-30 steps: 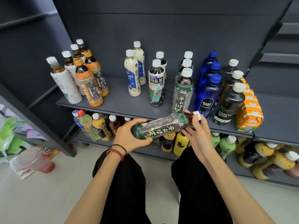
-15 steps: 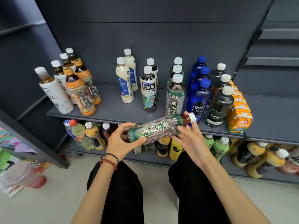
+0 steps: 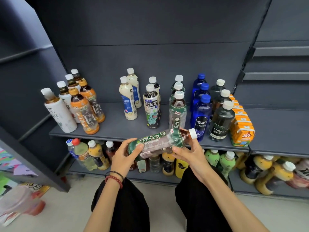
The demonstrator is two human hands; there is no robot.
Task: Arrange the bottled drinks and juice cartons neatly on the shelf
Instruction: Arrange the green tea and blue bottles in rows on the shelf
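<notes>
Clear plastic tea bottle w/ green label & white cap [image 3: 157, 142] lies sideways in front of the grey shelf [image 3: 117, 129], left hand [image 3: 124, 156] wrapped round its bottom, right hand [image 3: 190, 153] curled under its neck end; prob heavy, hard-ish, slippy, so hold the middle.

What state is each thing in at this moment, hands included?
held tea bottle: capped, tipped nearly sideways, off the shelf.
left hand: grips its base end.
right hand: holds its neck end.
shelf tea bottles: three, upright, capped, in file.
blue soda bottles: three, upright, capped.
juice cartons: standing in a file, front to back.
lower-shelf yellow bottles: lying tipped over.
</notes>
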